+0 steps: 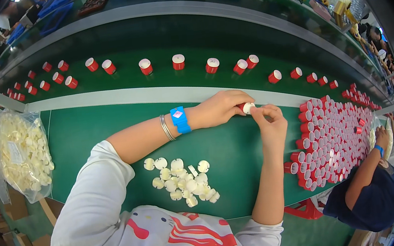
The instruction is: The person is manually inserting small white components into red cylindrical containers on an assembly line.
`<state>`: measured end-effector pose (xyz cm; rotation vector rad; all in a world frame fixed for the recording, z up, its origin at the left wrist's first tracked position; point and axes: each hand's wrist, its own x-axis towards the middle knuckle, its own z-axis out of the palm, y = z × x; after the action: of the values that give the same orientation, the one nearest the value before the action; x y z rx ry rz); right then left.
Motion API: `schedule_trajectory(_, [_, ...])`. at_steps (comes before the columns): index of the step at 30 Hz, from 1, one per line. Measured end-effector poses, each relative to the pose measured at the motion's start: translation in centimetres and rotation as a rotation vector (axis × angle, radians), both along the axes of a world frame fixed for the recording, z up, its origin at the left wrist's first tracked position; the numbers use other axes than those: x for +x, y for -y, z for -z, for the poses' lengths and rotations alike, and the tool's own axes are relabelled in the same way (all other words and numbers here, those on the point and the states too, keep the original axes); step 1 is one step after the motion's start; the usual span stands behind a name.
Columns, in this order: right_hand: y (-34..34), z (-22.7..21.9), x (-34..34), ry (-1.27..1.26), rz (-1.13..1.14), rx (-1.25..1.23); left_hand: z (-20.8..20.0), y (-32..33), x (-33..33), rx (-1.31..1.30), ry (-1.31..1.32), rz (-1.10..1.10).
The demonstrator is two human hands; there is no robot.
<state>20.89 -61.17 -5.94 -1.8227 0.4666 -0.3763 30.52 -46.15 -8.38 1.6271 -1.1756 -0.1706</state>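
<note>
My left hand [224,107] is closed around a small red cup [241,107], tipped on its side above the table's far edge. A white disc [248,109] shows at the cup's mouth. My right hand [270,120] pinches at the edge of that disc, fingertips bent together; its grip is partly hidden. Between my forearms lies a loose pile of cream-white discs [184,181], several with small notches. To the right stands a large cluster of red cups [332,141] with pale open tops, packed close together.
Beyond a grey rail [154,95], red cups [178,62] stand spaced along a green conveyor belt [123,80]. A clear bag of white parts [23,149] sits at the left table edge. A co-worker [372,190] in dark clothing works at the right.
</note>
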Motion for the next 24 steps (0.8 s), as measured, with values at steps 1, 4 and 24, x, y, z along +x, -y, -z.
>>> schedule_trajectory(1, [0.0, 0.0, 0.0, -0.042, 0.01, -0.207, -0.1, 0.1, -0.1, -0.013, 0.041, 0.01])
schedule_trajectory(4, [-0.6, -0.2, 0.2, -0.093, -0.012, 0.043, 0.0, 0.1, -0.2, 0.0, -0.093, 0.006])
schedule_trajectory(24, [-0.3, -0.1, 0.5, -0.083, -0.075, 0.216, 0.1, 0.3, -0.3, -0.029, -0.012, 0.041])
